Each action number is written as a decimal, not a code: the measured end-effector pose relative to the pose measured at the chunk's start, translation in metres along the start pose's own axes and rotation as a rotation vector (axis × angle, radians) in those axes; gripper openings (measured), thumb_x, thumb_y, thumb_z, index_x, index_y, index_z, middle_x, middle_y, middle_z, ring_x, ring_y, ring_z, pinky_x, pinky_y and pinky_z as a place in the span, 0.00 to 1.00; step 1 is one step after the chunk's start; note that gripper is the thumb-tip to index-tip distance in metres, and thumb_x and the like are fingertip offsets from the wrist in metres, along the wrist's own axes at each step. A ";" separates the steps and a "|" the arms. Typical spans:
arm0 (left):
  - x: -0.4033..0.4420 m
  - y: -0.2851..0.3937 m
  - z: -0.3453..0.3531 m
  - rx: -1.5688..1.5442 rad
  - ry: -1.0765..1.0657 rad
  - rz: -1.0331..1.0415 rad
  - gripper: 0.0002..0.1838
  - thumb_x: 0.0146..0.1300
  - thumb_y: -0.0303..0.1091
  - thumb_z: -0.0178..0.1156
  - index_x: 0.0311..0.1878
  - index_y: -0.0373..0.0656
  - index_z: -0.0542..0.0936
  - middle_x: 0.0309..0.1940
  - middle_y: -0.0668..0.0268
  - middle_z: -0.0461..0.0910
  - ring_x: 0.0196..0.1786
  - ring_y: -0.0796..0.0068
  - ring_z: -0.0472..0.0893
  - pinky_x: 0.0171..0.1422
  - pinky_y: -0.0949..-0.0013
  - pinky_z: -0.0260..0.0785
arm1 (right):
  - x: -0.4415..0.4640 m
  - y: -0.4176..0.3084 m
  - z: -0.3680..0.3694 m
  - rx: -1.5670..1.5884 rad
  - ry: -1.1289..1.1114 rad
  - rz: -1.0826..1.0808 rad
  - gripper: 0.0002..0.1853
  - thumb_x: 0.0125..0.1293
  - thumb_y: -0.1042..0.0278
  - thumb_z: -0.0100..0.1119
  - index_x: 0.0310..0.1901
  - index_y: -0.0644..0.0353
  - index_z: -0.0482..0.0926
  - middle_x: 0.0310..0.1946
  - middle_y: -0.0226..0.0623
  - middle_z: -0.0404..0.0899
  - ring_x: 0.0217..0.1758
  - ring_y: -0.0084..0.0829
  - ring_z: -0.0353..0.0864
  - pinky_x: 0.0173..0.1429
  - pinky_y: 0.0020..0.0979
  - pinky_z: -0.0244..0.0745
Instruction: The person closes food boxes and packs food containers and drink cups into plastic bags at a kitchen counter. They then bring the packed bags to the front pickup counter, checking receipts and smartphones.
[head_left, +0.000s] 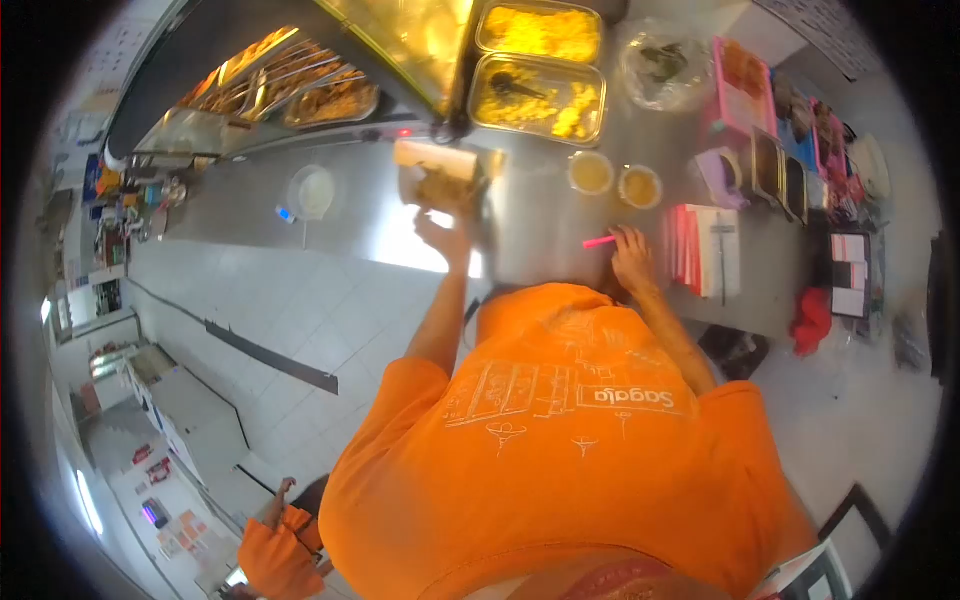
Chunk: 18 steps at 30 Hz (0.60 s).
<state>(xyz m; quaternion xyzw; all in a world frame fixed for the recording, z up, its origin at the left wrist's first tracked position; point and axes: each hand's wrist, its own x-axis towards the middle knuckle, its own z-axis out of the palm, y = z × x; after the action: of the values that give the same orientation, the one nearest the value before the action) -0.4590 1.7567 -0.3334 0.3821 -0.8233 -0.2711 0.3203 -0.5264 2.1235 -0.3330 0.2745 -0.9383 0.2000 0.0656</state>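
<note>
My left hand is at the counter's front, its fingers closed on the near edge of a brown paper food box. The box has a pale tan flap at the far side and dark brown contents or an inner face, too blurred to name. My right hand rests near the counter edge with a bright pink pen between its fingers, pointing left. Just beyond that hand stand two small round cups of yellowish content. To its right lies a stack of red and white paper packets.
Glass trays of yellow food stand at the back. A heated display case fills the back left. A white round lid lies on the left counter. Plastic bag, pink basket and phones are at right. Another person in orange is lower left.
</note>
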 end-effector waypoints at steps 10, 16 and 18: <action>0.153 -0.061 -0.059 0.228 -0.313 -0.073 0.15 0.51 0.48 0.70 0.38 0.50 0.85 0.54 0.71 0.79 0.64 0.61 0.69 0.68 0.40 0.51 | 0.002 -0.038 0.037 0.239 -0.157 0.205 0.12 0.58 0.71 0.55 0.44 0.61 0.78 0.38 0.44 0.79 0.41 0.50 0.78 0.47 0.45 0.75; 0.166 -0.100 -0.102 0.463 -0.233 0.255 0.10 0.54 0.41 0.63 0.39 0.53 0.85 0.46 0.70 0.82 0.63 0.64 0.70 0.66 0.41 0.52 | 0.004 -0.122 0.057 0.401 0.063 0.379 0.12 0.59 0.72 0.55 0.44 0.61 0.77 0.37 0.46 0.79 0.40 0.49 0.80 0.45 0.42 0.75; 0.142 -0.120 -0.091 0.637 -0.435 0.320 0.12 0.57 0.39 0.60 0.42 0.49 0.84 0.49 0.66 0.82 0.64 0.61 0.69 0.66 0.36 0.54 | -0.001 -0.144 0.073 0.418 0.070 0.423 0.12 0.58 0.72 0.56 0.44 0.61 0.78 0.36 0.46 0.79 0.39 0.49 0.80 0.45 0.41 0.75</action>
<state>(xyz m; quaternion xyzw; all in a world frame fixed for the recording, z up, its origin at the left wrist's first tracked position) -0.4092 1.5569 -0.3119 0.2633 -0.9635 -0.0240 0.0428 -0.4487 1.9827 -0.3512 0.0733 -0.9102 0.4075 -0.0034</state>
